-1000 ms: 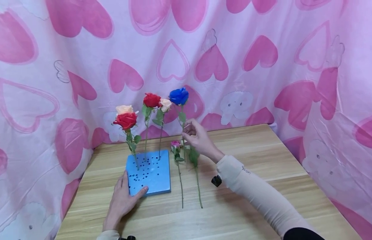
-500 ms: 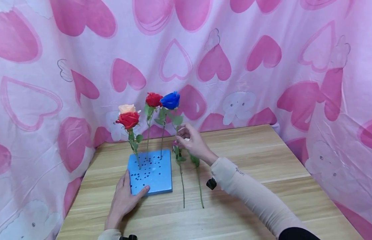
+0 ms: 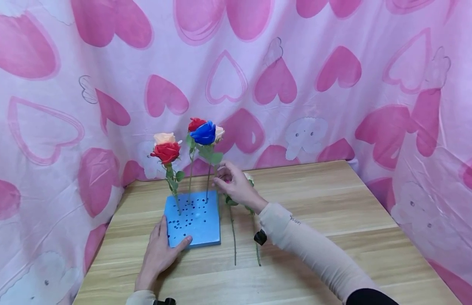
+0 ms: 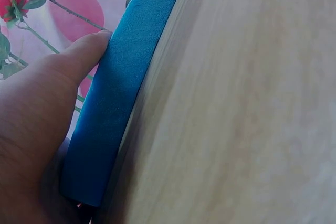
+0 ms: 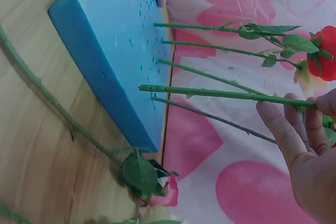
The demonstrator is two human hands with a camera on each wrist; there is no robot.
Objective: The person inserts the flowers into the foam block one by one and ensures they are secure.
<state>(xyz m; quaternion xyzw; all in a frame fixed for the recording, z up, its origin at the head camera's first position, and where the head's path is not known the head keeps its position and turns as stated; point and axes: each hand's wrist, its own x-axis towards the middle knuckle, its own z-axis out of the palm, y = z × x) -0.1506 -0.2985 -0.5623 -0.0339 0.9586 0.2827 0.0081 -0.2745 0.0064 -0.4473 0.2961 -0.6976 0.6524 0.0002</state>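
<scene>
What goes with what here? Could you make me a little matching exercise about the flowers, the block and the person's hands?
Things:
1. Blue rose
2. Pink rose
3. Blue foam block
4. Front red rose

Places or states:
A. Lying beside the block
B. Standing in the block
C. Pinched by the right hand
D. Held by the left hand

Right pairs: 1-C, 2-A, 3-D, 4-B

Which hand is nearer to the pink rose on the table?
The right hand, close to the pink rose and holding the blue rose. The left hand is farther, gripping the near left corner of the blue block.
</scene>
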